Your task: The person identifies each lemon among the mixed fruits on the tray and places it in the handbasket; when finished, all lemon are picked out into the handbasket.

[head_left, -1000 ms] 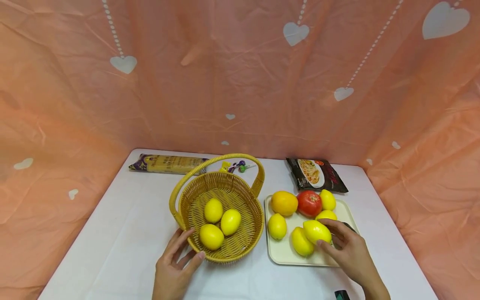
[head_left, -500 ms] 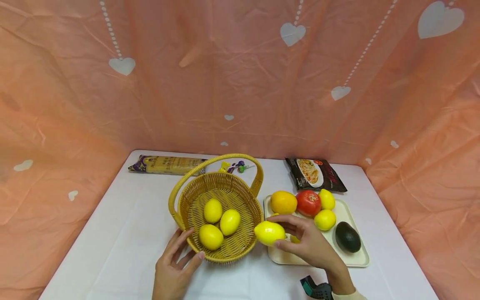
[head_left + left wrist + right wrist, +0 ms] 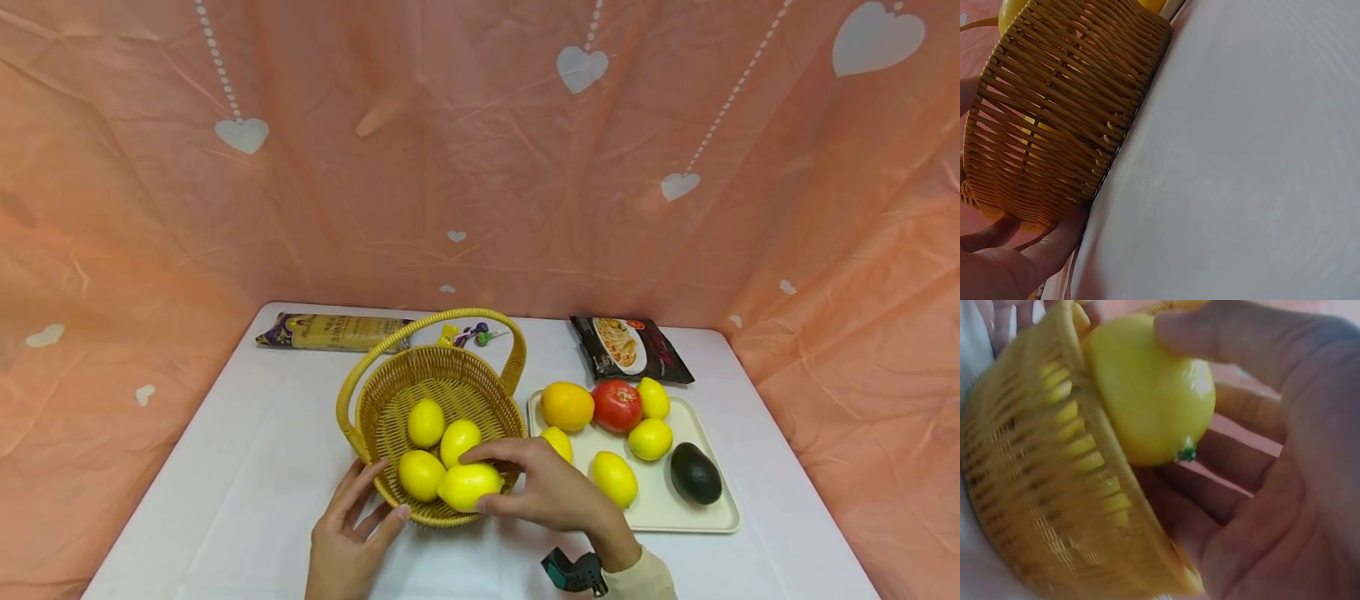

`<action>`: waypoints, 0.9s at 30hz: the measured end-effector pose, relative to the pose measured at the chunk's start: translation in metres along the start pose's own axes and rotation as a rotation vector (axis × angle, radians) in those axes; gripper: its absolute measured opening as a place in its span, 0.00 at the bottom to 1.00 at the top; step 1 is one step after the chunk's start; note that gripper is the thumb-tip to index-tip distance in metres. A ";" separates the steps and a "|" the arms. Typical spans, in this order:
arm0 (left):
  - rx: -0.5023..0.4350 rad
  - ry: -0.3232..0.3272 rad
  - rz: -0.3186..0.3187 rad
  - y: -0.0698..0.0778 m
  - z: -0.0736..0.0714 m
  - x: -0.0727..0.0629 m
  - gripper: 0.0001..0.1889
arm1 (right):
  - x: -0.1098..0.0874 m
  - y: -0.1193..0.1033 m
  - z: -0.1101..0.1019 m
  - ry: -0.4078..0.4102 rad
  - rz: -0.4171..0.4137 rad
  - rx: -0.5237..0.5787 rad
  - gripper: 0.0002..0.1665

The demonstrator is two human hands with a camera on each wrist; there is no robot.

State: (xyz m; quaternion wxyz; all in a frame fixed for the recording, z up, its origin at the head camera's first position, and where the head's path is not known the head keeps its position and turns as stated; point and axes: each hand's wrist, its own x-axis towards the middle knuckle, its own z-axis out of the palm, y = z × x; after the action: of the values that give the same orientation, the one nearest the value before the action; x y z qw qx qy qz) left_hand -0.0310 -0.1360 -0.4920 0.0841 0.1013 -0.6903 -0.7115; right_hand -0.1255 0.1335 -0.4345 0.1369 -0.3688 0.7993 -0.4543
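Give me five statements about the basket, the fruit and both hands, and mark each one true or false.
1. The right hand holds a lemon at the near rim of the wicker basket. True.
2. The left hand grips the basket's handle. False: its fingers rest against the outside of the basket's near wall.
3. Three other lemons lie in the basket. True.
4. The avocado lies in the basket. False: it lies on the tray, at its right side.
5. The tomato sits on the tray between an orange fruit and a lemon. True.
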 end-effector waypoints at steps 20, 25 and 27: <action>-0.013 -0.004 0.007 -0.001 -0.001 0.000 0.33 | -0.003 0.011 0.003 0.115 -0.041 0.314 0.27; -0.011 -0.008 -0.007 -0.001 -0.001 0.001 0.34 | -0.033 0.028 -0.019 0.205 -0.101 0.423 0.26; -0.009 -0.008 -0.014 -0.001 0.000 0.001 0.34 | -0.045 0.033 -0.027 0.239 -0.090 0.438 0.26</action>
State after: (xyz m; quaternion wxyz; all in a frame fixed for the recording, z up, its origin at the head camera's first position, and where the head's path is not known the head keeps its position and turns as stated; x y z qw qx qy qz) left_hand -0.0320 -0.1366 -0.4931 0.0768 0.1031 -0.6867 -0.7155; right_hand -0.1245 0.1929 -0.4524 0.0976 -0.3094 0.6751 -0.6626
